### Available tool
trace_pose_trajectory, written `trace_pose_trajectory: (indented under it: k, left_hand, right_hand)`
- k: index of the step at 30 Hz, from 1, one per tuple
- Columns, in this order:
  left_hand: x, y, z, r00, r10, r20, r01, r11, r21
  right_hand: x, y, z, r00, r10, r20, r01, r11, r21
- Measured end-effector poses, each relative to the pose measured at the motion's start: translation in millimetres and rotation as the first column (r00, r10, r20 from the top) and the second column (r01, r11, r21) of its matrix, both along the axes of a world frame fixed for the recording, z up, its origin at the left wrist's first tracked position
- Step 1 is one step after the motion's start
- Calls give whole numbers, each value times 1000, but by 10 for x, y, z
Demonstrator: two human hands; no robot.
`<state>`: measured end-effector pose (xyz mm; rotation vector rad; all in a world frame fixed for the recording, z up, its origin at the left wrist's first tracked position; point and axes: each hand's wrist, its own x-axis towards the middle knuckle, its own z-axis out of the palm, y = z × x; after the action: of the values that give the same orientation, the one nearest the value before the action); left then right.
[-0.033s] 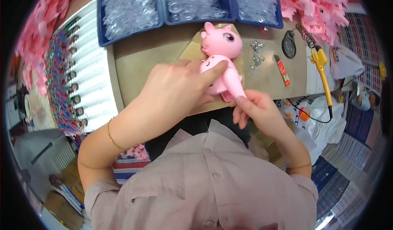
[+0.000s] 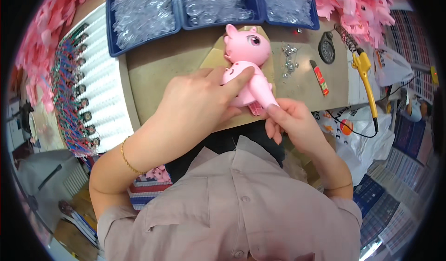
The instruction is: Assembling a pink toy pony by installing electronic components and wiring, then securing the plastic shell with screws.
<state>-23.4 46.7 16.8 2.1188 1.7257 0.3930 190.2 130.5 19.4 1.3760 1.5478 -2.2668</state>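
A pink plastic toy pony (image 2: 247, 47), with a large painted eye and small ears, lies on a brown board (image 2: 213, 56) at the middle of the table. My left hand (image 2: 197, 96) is wrapped over its body from the left, with the index finger stretched across it. My right hand (image 2: 292, 121) pinches the lower end of the toy's leg between thumb and fingers. My left palm covers part of the body. A small reddish piece (image 2: 255, 109) shows under the toy, between the hands.
Blue bins (image 2: 179, 24) of clear plastic parts line the back. A white ribbed tray (image 2: 104, 80) with wired round parts stands left. To the right are small screws (image 2: 290, 59), a red cutter (image 2: 319, 78), a black oval object (image 2: 327, 47) and a yellow soldering iron (image 2: 364, 75). Pink parts (image 2: 357, 5) pile up behind.
The view has shifted slightly, so the table things sit a little further left. Both hands keep the same hold on the toy pony.
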Motion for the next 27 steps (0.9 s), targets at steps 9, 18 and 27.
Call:
trace_pose_trajectory:
  k: [9, 18, 27]
  left_hand:
    - [82, 28, 60, 989, 108, -101, -106, 994, 22]
    - [118, 25, -54, 993, 103, -54, -89, 972, 217]
    - [147, 112, 35, 992, 52, -114, -42, 995, 90]
  right_hand:
    - [45, -29, -69, 981, 184, -64, -187, 981, -54]
    - [-1064, 842, -293, 961, 270, 65, -108, 150, 983]
    - [-1172, 841, -515, 960, 259, 102, -129, 90, 988]
